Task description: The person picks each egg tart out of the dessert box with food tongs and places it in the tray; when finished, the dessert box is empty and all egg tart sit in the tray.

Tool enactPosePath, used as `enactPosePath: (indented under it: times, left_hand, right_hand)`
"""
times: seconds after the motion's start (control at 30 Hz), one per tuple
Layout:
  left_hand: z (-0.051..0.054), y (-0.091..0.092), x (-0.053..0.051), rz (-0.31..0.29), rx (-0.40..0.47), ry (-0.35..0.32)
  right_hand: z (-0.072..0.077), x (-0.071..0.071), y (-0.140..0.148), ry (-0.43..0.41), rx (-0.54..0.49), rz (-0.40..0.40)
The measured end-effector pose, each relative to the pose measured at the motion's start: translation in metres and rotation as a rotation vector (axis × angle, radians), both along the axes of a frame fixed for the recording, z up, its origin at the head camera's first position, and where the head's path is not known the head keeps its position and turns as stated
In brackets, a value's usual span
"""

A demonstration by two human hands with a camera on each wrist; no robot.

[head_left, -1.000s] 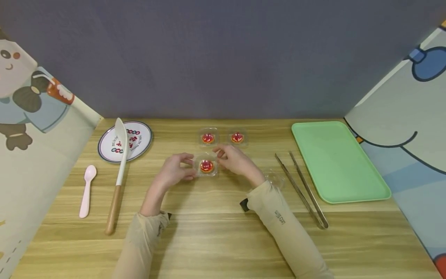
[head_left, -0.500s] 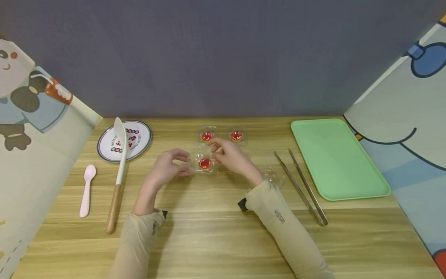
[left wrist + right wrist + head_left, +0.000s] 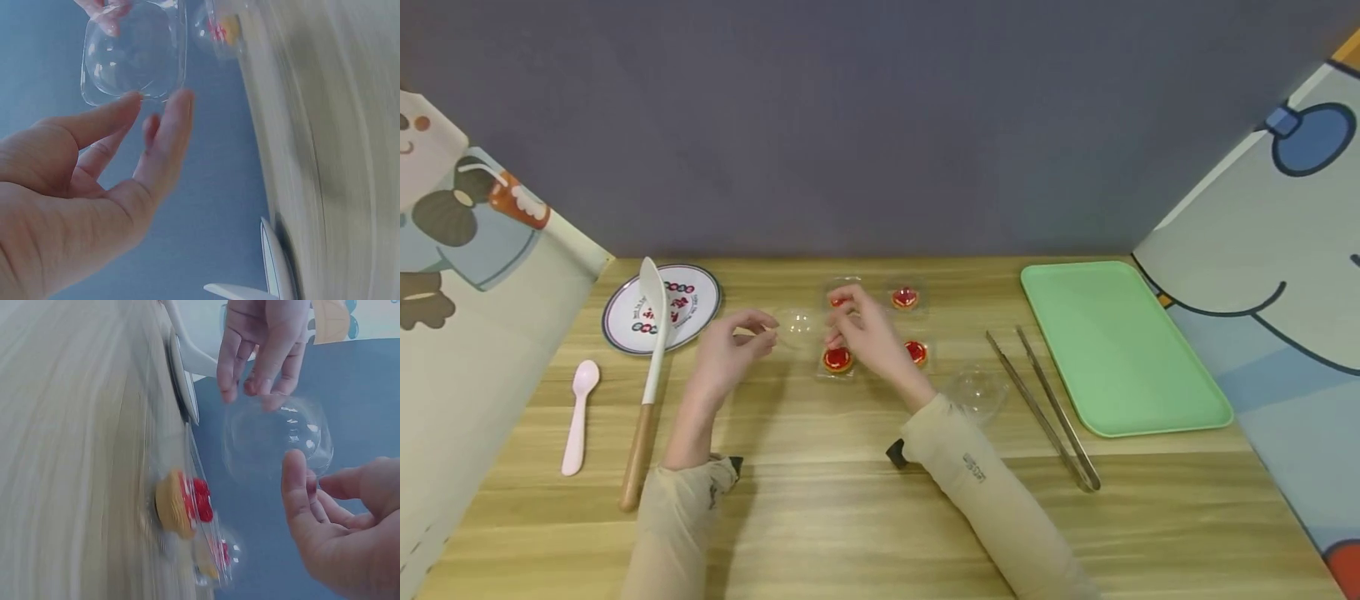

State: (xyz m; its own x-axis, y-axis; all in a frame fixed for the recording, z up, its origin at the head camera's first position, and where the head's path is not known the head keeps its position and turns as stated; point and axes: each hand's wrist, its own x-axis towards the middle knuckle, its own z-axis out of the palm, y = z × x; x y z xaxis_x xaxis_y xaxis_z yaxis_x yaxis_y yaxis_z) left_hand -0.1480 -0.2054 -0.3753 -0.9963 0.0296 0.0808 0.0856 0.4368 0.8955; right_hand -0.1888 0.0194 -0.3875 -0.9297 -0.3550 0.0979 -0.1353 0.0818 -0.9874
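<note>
My left hand (image 3: 733,350) and right hand (image 3: 865,329) hold a clear plastic lid (image 3: 275,434) between them, raised above the table. In the left wrist view, the left thumb and fingertips pinch the lid's near edge (image 3: 134,56). The right thumb and forefinger pinch the opposite edge in the right wrist view. Below the right hand sits a small red-topped tart (image 3: 837,359) in an uncovered clear tray. Several more tarts stand beside it: one (image 3: 905,297) behind, another (image 3: 915,352) partly hidden by the right arm, and one (image 3: 837,302) mostly covered by the right fingers.
Another clear lid (image 3: 977,392) lies by the right sleeve. Metal tongs (image 3: 1045,408) and a green tray (image 3: 1127,350) are at the right. On the left are a plate (image 3: 696,308) with a long wooden-handled spoon (image 3: 651,375) across it, and a pink spoon (image 3: 578,417).
The clear lid has come up off the front tart's tray and moved left with both hands. The right hand has moved left over the tart, uncovering the one at its right.
</note>
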Motion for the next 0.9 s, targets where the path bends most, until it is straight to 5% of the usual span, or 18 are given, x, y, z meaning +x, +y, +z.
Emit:
enactPosePath:
  times: [0.33, 0.5, 0.7, 0.9]
  left_hand:
    - [0.003, -0.021, 0.002, 0.069, 0.153, -0.016]
    - [0.001, -0.034, 0.001, 0.086, 0.155, -0.056]
    - [-0.005, -0.042, -0.002, 0.107, 0.093, -0.135]
    - [-0.007, -0.049, -0.001, 0.132, -0.120, -0.126]
  right_hand:
    - [0.002, -0.005, -0.031, 0.014, 0.068, 0.004]
    - [0.000, -0.008, -0.046, -0.007, 0.156, 0.008]
    - [-0.002, -0.010, -0.059, -0.040, 0.291, 0.006]
    - [-0.007, -0.012, -0.072, 0.007, 0.357, 0.030]
